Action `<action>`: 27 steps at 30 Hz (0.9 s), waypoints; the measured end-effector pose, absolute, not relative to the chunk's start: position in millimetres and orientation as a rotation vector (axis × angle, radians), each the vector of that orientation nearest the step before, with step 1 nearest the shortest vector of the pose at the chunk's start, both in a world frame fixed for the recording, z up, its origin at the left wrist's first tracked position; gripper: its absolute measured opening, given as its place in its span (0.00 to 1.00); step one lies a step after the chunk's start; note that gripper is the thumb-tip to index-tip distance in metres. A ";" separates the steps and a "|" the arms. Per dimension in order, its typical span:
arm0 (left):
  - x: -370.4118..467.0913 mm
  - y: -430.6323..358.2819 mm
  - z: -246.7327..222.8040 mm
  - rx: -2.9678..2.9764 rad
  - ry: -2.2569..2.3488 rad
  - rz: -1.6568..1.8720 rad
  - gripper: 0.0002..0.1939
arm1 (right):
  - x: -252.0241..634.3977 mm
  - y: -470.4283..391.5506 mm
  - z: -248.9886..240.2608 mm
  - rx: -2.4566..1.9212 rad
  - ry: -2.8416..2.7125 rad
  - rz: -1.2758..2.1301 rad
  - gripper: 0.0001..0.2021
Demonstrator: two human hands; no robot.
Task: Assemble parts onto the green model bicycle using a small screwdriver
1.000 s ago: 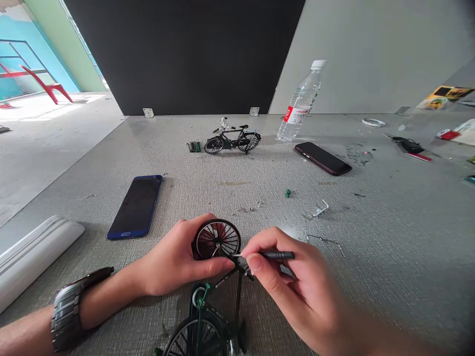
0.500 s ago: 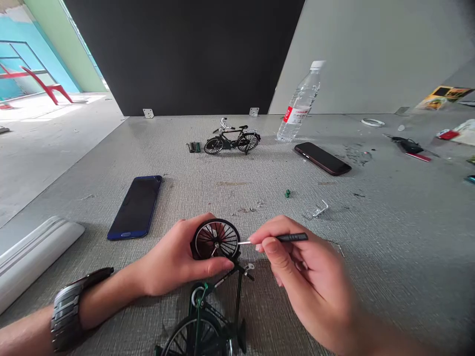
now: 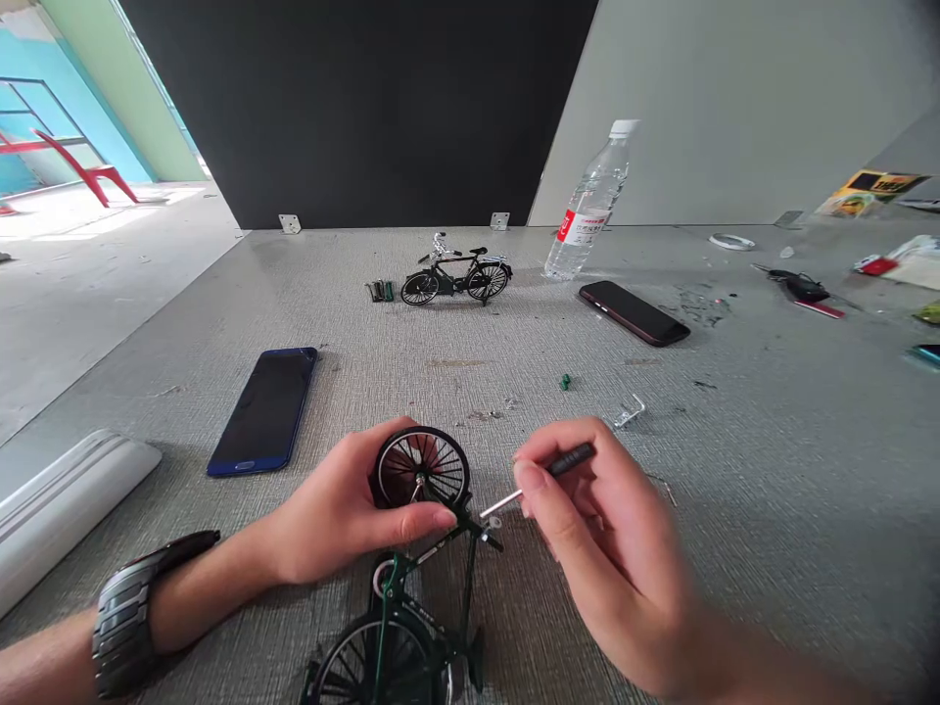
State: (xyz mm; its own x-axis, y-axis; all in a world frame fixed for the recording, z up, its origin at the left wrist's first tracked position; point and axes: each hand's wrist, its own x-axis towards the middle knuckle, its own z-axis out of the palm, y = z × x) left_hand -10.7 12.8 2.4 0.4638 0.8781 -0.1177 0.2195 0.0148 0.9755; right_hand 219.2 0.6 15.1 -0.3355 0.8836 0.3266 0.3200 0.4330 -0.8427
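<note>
A dark green model bicycle [image 3: 422,612] lies tilted near me, one spoked wheel raised and the other by the bottom edge of the view. My left hand [image 3: 367,490] is closed around the raised wheel, thumb across the frame near the hub. In my right hand [image 3: 594,529] is a small screwdriver [image 3: 571,458] with a black handle, pinched between thumb and fingers. Its thin metal shaft points down-left at the bicycle's frame beside the wheel; whether the tip touches I cannot tell. A dark watch sits on my left wrist.
Beyond my hands stand a second model bicycle [image 3: 456,276] and a water bottle [image 3: 589,211]. Phones lie left [image 3: 264,411] and right [image 3: 633,313]. Small green pieces [image 3: 565,382] and a bent metal part [image 3: 632,411] lie on the table. A white object [image 3: 80,509] is at far left.
The screwdriver's tip has moved down from the wheel's rim to beside the frame, and its handle now tilts up to the right. My left hand keeps its hold on the bicycle.
</note>
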 end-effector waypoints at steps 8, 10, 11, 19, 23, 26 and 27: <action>-10.4 12.6 2.0 1.484 1.009 0.706 0.16 | 220.1 3.7 16.7 -1.035 -1.957 0.878 0.02; -10.0 13.0 3.1 1.479 1.010 0.715 0.15 | 219.8 3.1 17.1 -1.036 -1.958 0.880 0.02; -9.8 13.2 3.7 1.484 1.017 0.724 0.15 | 219.7 2.7 17.0 -1.032 -1.957 0.878 0.02; -9.9 11.6 5.3 1.550 1.038 0.731 0.16 | 222.5 2.6 15.3 -0.951 -1.986 0.838 0.06; -9.7 10.4 5.3 1.610 1.040 0.708 0.14 | 223.1 2.5 17.6 -0.883 -2.128 0.760 0.09; -8.8 10.4 5.6 1.647 1.065 0.709 0.15 | 222.7 2.1 17.4 -0.818 -2.173 0.722 0.11; -8.5 10.6 5.7 1.659 1.070 0.709 0.15 | 222.6 1.9 17.1 -0.796 -2.181 0.713 0.12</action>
State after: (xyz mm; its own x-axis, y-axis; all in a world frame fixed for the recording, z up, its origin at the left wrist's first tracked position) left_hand -8.5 10.6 5.7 0.4370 0.8986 -0.0390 0.3141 -0.1119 0.9428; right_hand 222.6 1.9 17.1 -0.5675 0.7092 0.4184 0.3252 0.6599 -0.6774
